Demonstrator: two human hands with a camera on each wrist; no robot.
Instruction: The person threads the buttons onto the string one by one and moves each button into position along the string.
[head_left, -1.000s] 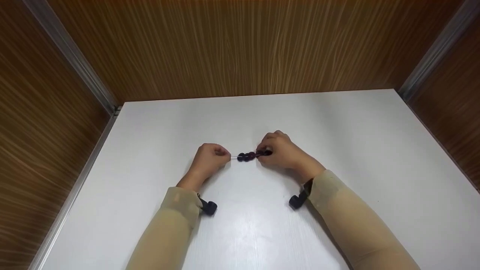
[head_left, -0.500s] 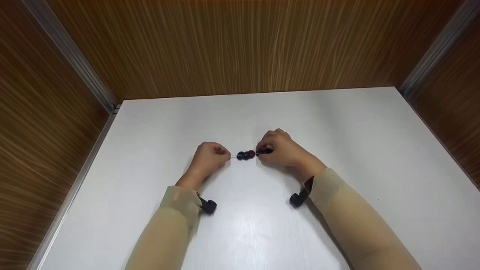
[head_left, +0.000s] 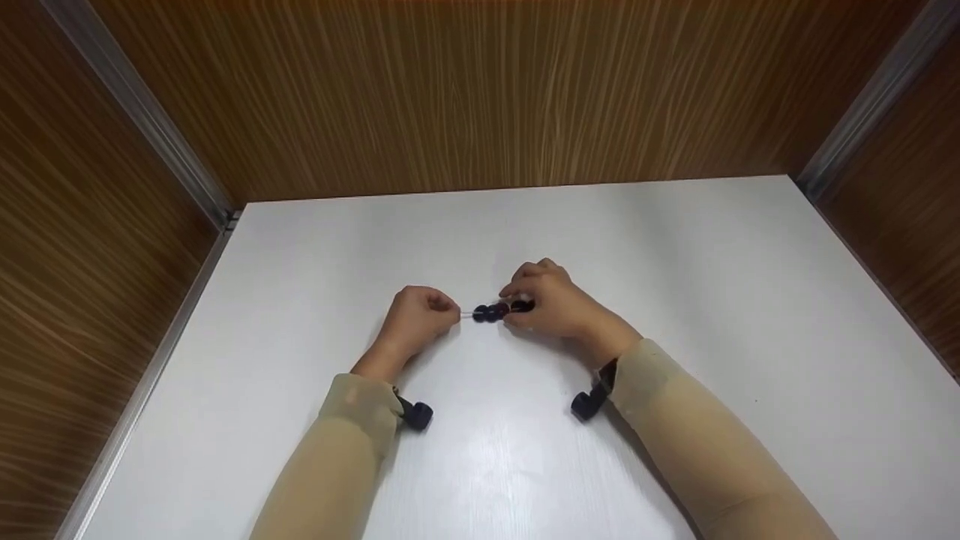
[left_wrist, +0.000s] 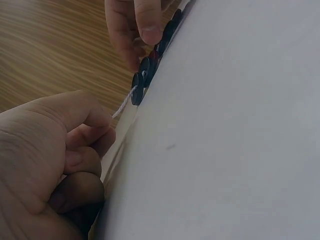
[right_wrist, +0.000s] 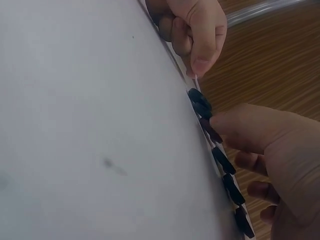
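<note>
Two beige sleeves (head_left: pixel 352 442) come in nearest me from 6 o'clock, each with a small black wrist camera (head_left: pixel 416 415) strapped at the cuff and resting just over the white bench (head_left: pixel 675 262).

Past them, at the middle of the bench, the left hand (head_left: pixel 420 311) sits at 9 o'clock of the work. Its grip is narrow: fingers curled into a loose fist, thumb and forefinger pinching the end of a thin white string (head_left: pixel 467 314). The string runs taut toward 3 o'clock, low over the bench, into a short row of dark buttons (head_left: pixel 491 312) threaded on it, set on edge and touching one another. The right hand (head_left: pixel 555 304) holds the 3 o'clock end of that row. Its grip is also narrow, fingertips closed on the buttons, and the right wrist view shows more of the row passing under its fingers.

As I read it, the step in hand is working the buttons along the string, left hand anchoring and right hand sliding. The next move calls for a firm left pinch and a gentle push toward 9 o'clock, so the string neither slackens nor slips free.

Farther off at 12 o'clock stands the wood-grain wall (head_left: pixel 480 97), with metal corner strips at 10 and 2 o'clock.
</note>
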